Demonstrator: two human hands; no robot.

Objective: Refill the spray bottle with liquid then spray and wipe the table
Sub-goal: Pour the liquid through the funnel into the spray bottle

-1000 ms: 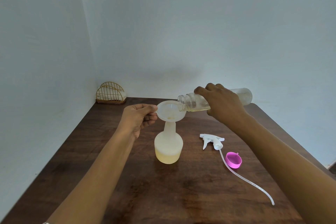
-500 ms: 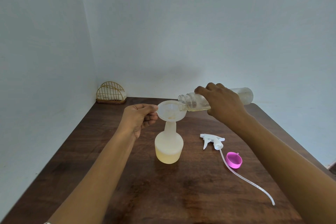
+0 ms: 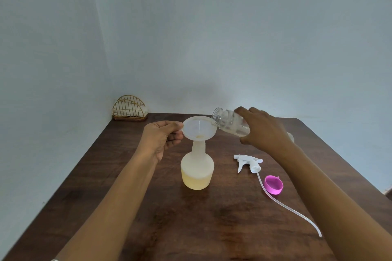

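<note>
A frosted spray bottle (image 3: 197, 170) stands upright mid-table, its lower part filled with pale yellow liquid. A white funnel (image 3: 199, 127) sits in its neck, and my left hand (image 3: 162, 136) pinches the funnel's left rim. My right hand (image 3: 262, 128) grips a clear refill bottle (image 3: 228, 122), which looks nearly empty. It lies tilted with its open mouth raised at the funnel's right edge. The white trigger sprayer head (image 3: 248, 162) lies on the table to the right, its long tube (image 3: 286, 205) trailing toward me.
A pink cap (image 3: 274, 184) lies beside the sprayer tube. A gold wire holder (image 3: 129, 108) with a white cloth stands in the far left corner of the dark wooden table (image 3: 212, 229). Walls close in behind and on the left.
The refill bottle's mouth has lifted a little and its yellow liquid has drained out; the level in the spray bottle is higher. My left hand has stayed on the funnel.
</note>
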